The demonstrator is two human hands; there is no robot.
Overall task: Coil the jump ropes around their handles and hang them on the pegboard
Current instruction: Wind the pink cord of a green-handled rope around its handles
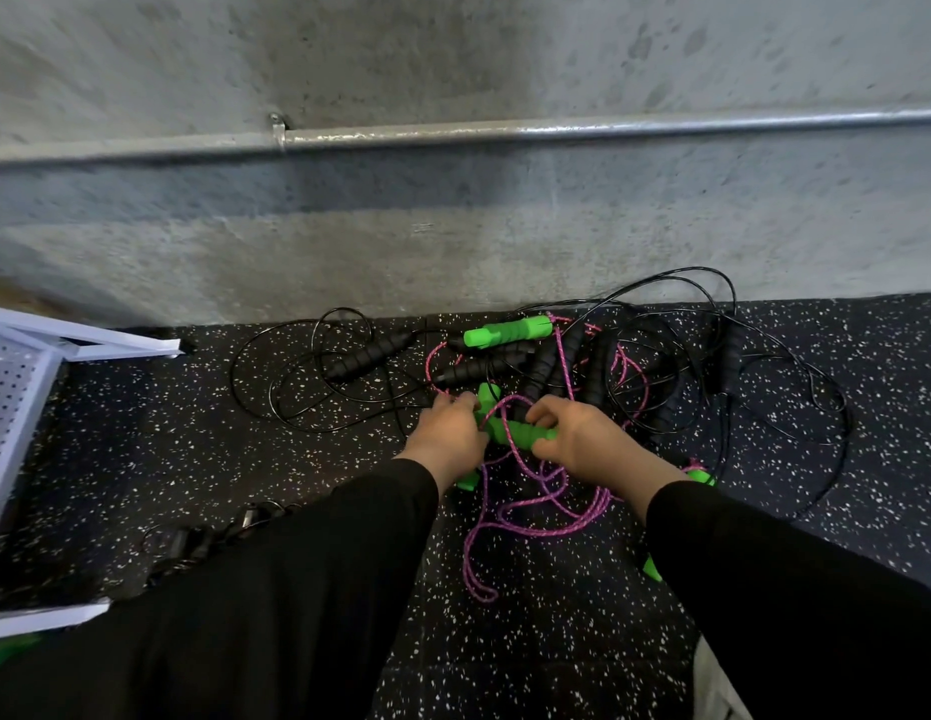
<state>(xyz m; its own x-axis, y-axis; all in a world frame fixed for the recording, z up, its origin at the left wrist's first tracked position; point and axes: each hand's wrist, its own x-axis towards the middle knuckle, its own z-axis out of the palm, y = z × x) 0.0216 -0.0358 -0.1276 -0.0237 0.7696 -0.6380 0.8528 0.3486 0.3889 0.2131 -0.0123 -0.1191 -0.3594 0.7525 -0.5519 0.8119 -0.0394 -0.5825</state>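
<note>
Green ribbed foam handle looks light and squishy, pinched at one end by the right grip and at the other by the left grip, while its limp pink braided rope piles on the floor under both, so grab handles, not cord.

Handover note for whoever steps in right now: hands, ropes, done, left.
Left hand: fingers curled on the near end of a green handle in the tangle.
Right hand: grips the same handle's other end; pink rope loops over it.
Another green handle and the black-handled ropes lie loose on the speckled floor by the wall.
White pegboard at far left; nothing seen hung on it.
Done: no coil visible. Left: untangle, coil each, hang.
</note>
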